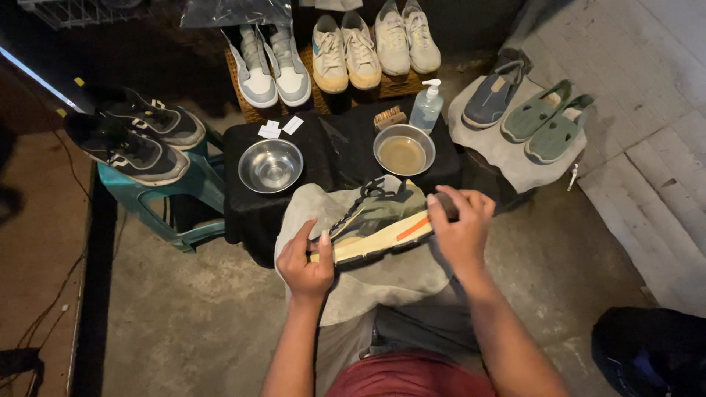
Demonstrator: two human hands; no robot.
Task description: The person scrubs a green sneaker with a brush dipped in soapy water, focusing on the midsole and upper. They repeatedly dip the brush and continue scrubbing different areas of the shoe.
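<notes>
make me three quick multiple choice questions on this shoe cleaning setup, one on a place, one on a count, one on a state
1. Where is the pump bottle?
A. on the black-covered table, behind the bowl of murky liquid
B. on the teal stool
C. on the floor by the person's knee

2. How many metal bowls are on the table?
A. one
B. two
C. three

3. How is the sneaker in the person's lap held?
A. hanging by its laces
B. standing sole down, untouched
C. tipped on its side, a hand at each end

Answers:
1. A, the bottle stands just behind the right bowl on the black cloth.
2. B, an empty bowl and the one with brownish liquid.
3. C, the left hand grips the toe end, the right hand the heel end, sole edge facing the camera.
</notes>
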